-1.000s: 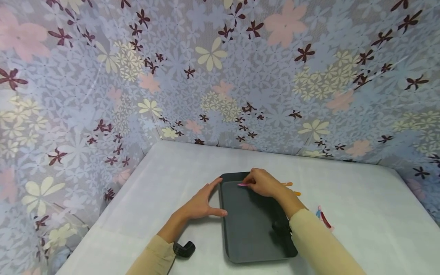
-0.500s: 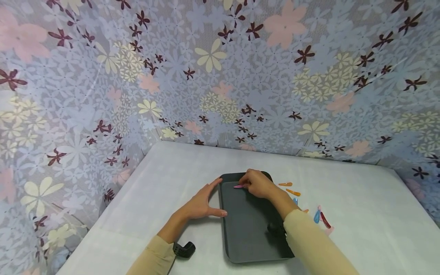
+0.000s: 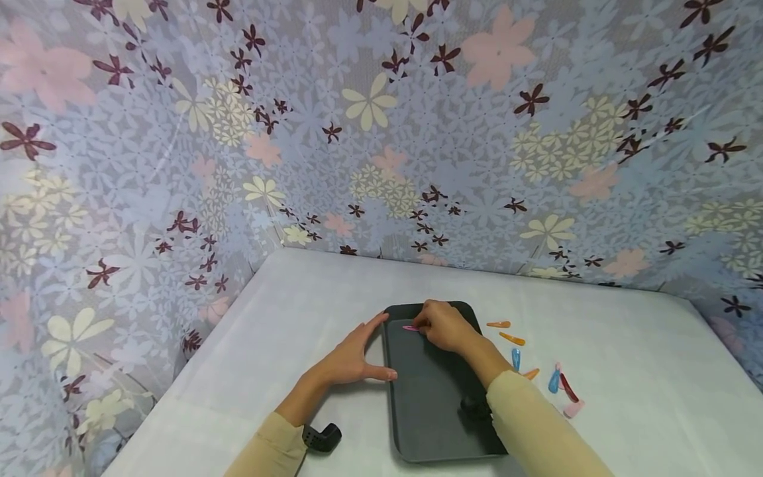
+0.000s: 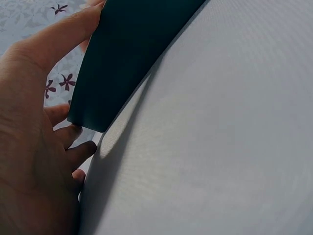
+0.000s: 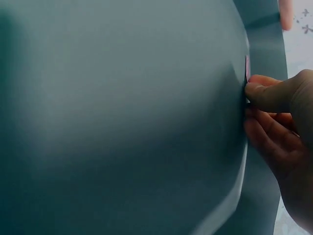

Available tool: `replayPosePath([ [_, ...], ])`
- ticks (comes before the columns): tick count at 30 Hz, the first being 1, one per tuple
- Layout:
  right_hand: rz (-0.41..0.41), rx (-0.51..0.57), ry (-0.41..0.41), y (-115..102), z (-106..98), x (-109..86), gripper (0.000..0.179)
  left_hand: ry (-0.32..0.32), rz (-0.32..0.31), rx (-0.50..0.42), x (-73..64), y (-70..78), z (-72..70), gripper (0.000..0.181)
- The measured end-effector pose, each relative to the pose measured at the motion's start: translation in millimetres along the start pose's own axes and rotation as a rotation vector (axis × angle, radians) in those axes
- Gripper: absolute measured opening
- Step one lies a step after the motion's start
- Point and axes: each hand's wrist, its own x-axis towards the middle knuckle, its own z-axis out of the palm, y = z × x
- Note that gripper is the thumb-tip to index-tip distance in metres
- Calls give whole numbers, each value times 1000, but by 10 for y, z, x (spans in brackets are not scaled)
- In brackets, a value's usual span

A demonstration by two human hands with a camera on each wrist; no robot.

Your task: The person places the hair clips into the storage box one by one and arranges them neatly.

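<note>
A pink hair clip (image 3: 410, 328) is pinched between the thumb and fingers of my right hand (image 3: 444, 324), low inside the far end of a dark grey tray (image 3: 426, 430). In the right wrist view the clip (image 5: 247, 67) pokes out past the fingertips, near the tray's end wall. My left hand (image 3: 352, 358) lies spread along the tray's left side, with the thumb and a fingertip touching its rim. The left wrist view shows the thumb on the tray wall (image 4: 127, 54) and the other fingers near its corner.
Right of the tray, several hair clips lie on the white-covered table (image 3: 644, 371): orange ones (image 3: 512, 339), blue ones (image 3: 554, 381), a dark red one (image 3: 569, 387) and a pale pink one (image 3: 573, 409). Flower-patterned cloth (image 3: 381, 132) rises behind the table.
My right hand has shifted slightly left inside the tray with the pink hair clip. The clips beside its forearm have come into view. The left hand has stayed on the rim.
</note>
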Motion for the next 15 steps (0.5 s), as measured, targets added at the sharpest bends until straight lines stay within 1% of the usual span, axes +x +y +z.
replayPosePath([
  [6,7,-12,42,-47,36,6,16,-10,-1,-5,5,4,-3,108],
  [11,32,-50,90,-54,90,21,14,-6,5,7,-1,15,-13,109],
  [15,62,-78,95,-70,123,35,14,-2,9,10,-10,10,-19,108],
])
